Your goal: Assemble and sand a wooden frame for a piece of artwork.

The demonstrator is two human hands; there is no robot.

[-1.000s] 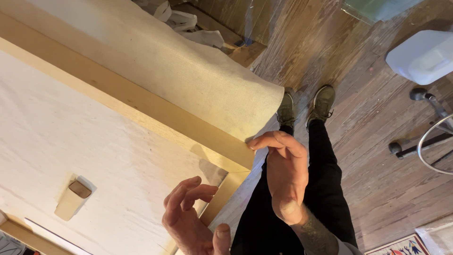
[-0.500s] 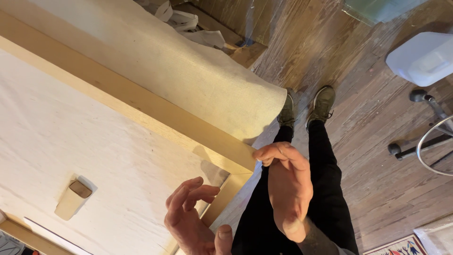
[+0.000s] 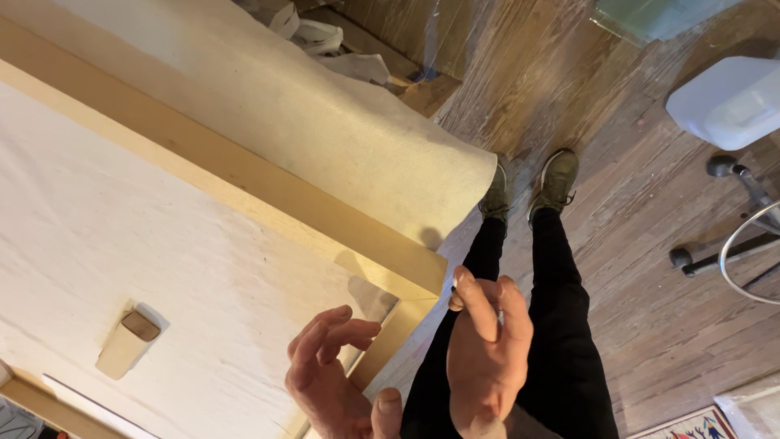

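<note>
- Head view: a wooden frame [image 3: 244, 175] with canvas [image 3: 122, 244] stretched over it is seen from above; its near corner [image 3: 426, 280] lies just ahead of both hands.
- The frame bar's long axis runs from far up-left of the hands down to that corner, just off the right hand's fingertips.
- The right hand [image 3: 487, 349] is the nearer one to the corner; its fingertips are held just beside the bar's end, and contact cannot be told.
- The right hand is loosely curled, thumb drawn toward the forefinger; whether something small is pinched there cannot be told.
- The left hand [image 3: 333, 370] is held half open, fingers bent and spread, palm up, above the frame's near edge; nothing is seen in it and no touch is shown.
- A roll of canvas [image 3: 325, 122] hangs over the frame's far side, beyond the hands.
- A small block [image 3: 126, 345] lies on the canvas, well to the left of the left hand.
- Legs and shoes [image 3: 556, 175] are seen beyond the right hand on the plank floor [image 3: 634, 236]; a white can [image 3: 727, 102] and a stool base [image 3: 731, 252] stand well to its right.
</note>
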